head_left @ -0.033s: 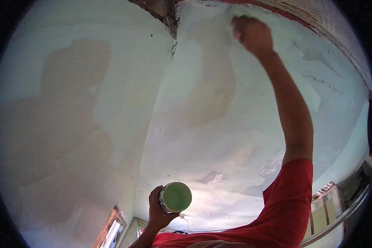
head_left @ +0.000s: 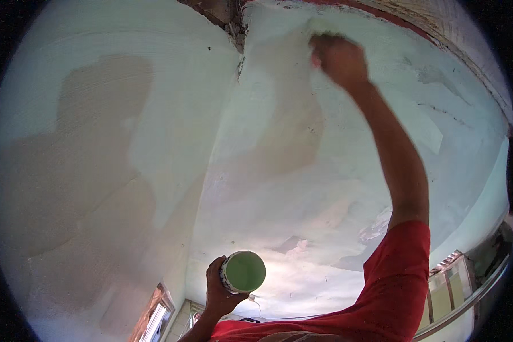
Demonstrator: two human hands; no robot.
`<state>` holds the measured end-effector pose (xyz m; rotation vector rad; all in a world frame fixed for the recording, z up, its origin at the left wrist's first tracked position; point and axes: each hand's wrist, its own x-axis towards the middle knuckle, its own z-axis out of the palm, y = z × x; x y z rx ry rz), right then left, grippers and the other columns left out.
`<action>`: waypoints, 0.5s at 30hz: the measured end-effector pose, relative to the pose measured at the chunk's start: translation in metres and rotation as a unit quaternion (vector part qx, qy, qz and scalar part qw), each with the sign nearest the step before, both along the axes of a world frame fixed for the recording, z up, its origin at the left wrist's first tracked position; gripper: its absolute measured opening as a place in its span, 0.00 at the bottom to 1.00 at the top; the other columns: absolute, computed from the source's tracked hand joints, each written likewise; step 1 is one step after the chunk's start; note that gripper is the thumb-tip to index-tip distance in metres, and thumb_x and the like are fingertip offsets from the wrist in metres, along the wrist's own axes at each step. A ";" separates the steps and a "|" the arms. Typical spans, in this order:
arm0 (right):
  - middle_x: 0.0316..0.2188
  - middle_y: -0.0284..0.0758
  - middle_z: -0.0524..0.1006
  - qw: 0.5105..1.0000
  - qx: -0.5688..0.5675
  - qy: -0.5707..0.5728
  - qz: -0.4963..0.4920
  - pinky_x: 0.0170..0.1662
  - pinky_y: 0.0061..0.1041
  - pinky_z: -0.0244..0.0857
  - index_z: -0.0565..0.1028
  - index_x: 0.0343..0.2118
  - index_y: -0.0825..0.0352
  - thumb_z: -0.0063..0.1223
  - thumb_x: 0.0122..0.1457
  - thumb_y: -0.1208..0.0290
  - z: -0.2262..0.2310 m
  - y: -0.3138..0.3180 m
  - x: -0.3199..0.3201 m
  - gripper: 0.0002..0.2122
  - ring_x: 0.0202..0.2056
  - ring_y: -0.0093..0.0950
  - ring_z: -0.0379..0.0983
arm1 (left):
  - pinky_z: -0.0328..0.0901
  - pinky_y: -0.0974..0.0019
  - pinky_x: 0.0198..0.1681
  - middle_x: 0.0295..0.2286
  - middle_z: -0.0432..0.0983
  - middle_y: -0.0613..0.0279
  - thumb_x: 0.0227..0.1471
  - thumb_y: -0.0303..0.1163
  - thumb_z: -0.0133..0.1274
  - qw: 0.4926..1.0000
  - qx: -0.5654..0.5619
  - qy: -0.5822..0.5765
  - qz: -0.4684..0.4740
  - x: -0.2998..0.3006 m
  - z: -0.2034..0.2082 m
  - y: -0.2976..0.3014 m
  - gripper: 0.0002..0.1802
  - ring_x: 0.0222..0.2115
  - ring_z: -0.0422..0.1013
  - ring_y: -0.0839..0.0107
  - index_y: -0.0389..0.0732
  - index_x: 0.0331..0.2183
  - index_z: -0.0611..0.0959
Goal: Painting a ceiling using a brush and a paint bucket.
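My left hand [head_left: 222,293] is wrapped round a round tub [head_left: 244,272] low in the middle of the view. Pale green paint shows inside the tub, and its outside is white with dark marks. High up at the pale green wall [head_left: 268,199], my right hand [head_left: 342,60] is closed and slightly blurred. It grips what looks like a paintbrush, mostly hidden by the fingers; a reddish bit shows by the thumb. Just left of this hand, a darker, greyish patch [head_left: 293,114] runs down the wall.
A second wall [head_left: 176,131] with a large grey-beige patch meets this one at a corner on the left. Broken plaster [head_left: 225,20] gapes atop the corner. Along the top runs a reddish edge [head_left: 376,14]. A window [head_left: 154,316] sits low left; a pale framed cabinet or window [head_left: 447,290] stands lower right.
My right hand has moved a little left and down along the wall, with the forearm following. The tub and my left hand have hardly moved.
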<state>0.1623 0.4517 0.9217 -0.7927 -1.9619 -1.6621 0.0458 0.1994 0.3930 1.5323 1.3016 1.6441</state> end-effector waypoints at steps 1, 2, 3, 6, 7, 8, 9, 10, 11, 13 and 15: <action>0.36 0.29 0.81 0.997 -0.067 0.005 -0.026 0.39 0.35 0.74 0.80 0.38 0.54 0.56 0.50 0.69 -0.036 0.004 -0.003 0.12 0.38 0.33 0.78 | 0.65 0.52 0.58 0.54 0.64 0.51 0.24 0.33 0.80 1.000 0.001 -0.001 0.000 0.000 0.001 0.001 0.64 0.56 0.65 0.54 0.41 0.61 0.59; 0.39 0.28 0.82 0.992 -0.094 -0.066 0.052 0.39 0.34 0.74 0.80 0.40 0.55 0.57 0.49 0.69 -0.073 0.000 -0.001 0.13 0.39 0.31 0.79 | 0.63 0.51 0.59 0.54 0.64 0.49 0.24 0.33 0.79 1.000 0.004 -0.026 -0.008 0.002 0.002 0.001 0.63 0.56 0.64 0.52 0.41 0.61 0.61; 0.41 0.29 0.82 0.985 -0.113 -0.120 0.038 0.40 0.33 0.75 0.81 0.39 0.56 0.58 0.48 0.69 -0.109 -0.006 -0.006 0.13 0.39 0.30 0.79 | 0.61 0.49 0.60 0.54 0.64 0.48 0.24 0.34 0.78 0.999 0.001 -0.046 -0.020 0.004 0.002 -0.001 0.62 0.55 0.62 0.49 0.40 0.61 0.62; 0.40 0.30 0.82 0.958 -0.218 -0.172 0.067 0.42 0.31 0.75 0.81 0.37 0.56 0.60 0.47 0.71 -0.169 -0.034 -0.022 0.11 0.40 0.29 0.80 | 0.60 0.49 0.60 0.54 0.63 0.48 0.24 0.35 0.78 0.999 -0.010 -0.034 -0.036 0.003 0.002 -0.004 0.62 0.55 0.63 0.49 0.41 0.61 0.62; 0.40 0.31 0.82 0.947 -0.272 -0.153 0.081 0.43 0.32 0.75 0.81 0.38 0.56 0.60 0.50 0.71 -0.166 -0.040 -0.020 0.11 0.41 0.30 0.80 | 0.60 0.49 0.60 0.54 0.63 0.48 0.24 0.35 0.78 0.998 -0.004 -0.042 -0.035 0.002 0.002 -0.005 0.62 0.55 0.63 0.49 0.41 0.61 0.62; 0.40 0.32 0.82 0.931 -0.325 -0.137 0.096 0.43 0.32 0.75 0.81 0.39 0.57 0.59 0.52 0.71 -0.161 -0.045 -0.018 0.10 0.41 0.32 0.79 | 0.60 0.49 0.60 0.54 0.64 0.49 0.24 0.35 0.78 0.999 -0.001 -0.035 -0.035 0.002 0.001 -0.005 0.62 0.55 0.62 0.49 0.41 0.61 0.62; 0.40 0.33 0.82 0.938 -0.316 -0.104 0.097 0.43 0.33 0.74 0.81 0.39 0.57 0.58 0.54 0.72 -0.145 -0.045 -0.014 0.10 0.41 0.34 0.79 | 0.60 0.49 0.60 0.54 0.64 0.49 0.24 0.36 0.78 0.999 -0.004 -0.023 -0.036 0.002 0.000 -0.004 0.62 0.55 0.62 0.49 0.41 0.61 0.62; 0.40 0.34 0.82 0.945 -0.298 -0.074 0.116 0.43 0.34 0.74 0.81 0.40 0.58 0.57 0.55 0.72 -0.119 -0.041 -0.007 0.09 0.42 0.36 0.79 | 0.60 0.49 0.60 0.54 0.64 0.49 0.24 0.36 0.78 0.999 0.006 -0.031 -0.032 0.002 -0.001 -0.002 0.62 0.55 0.62 0.49 0.41 0.61 0.62; 0.41 0.35 0.82 0.964 -0.206 -0.052 0.158 0.45 0.34 0.74 0.81 0.40 0.58 0.57 0.55 0.71 -0.085 -0.037 0.001 0.09 0.42 0.38 0.79 | 0.62 0.50 0.59 0.54 0.63 0.49 0.25 0.36 0.79 1.000 0.006 -0.008 -0.025 0.001 -0.003 -0.001 0.63 0.55 0.64 0.52 0.41 0.61 0.60; 0.41 0.33 0.83 0.976 -0.108 0.062 0.179 0.45 0.33 0.74 0.82 0.40 0.56 0.58 0.57 0.67 -0.012 -0.034 0.016 0.08 0.40 0.39 0.79 | 0.65 0.52 0.58 0.54 0.62 0.50 0.25 0.35 0.80 1.000 0.005 0.012 -0.017 0.000 -0.009 0.001 0.65 0.56 0.65 0.55 0.41 0.61 0.58; 0.42 0.32 0.83 0.991 0.058 0.076 0.095 0.47 0.32 0.73 0.82 0.44 0.54 0.60 0.58 0.66 0.051 -0.030 0.026 0.11 0.42 0.37 0.80 | 0.64 0.51 0.59 0.55 0.62 0.50 0.26 0.36 0.80 0.999 0.007 -0.044 -0.029 0.002 -0.009 0.004 0.64 0.56 0.65 0.54 0.42 0.62 0.58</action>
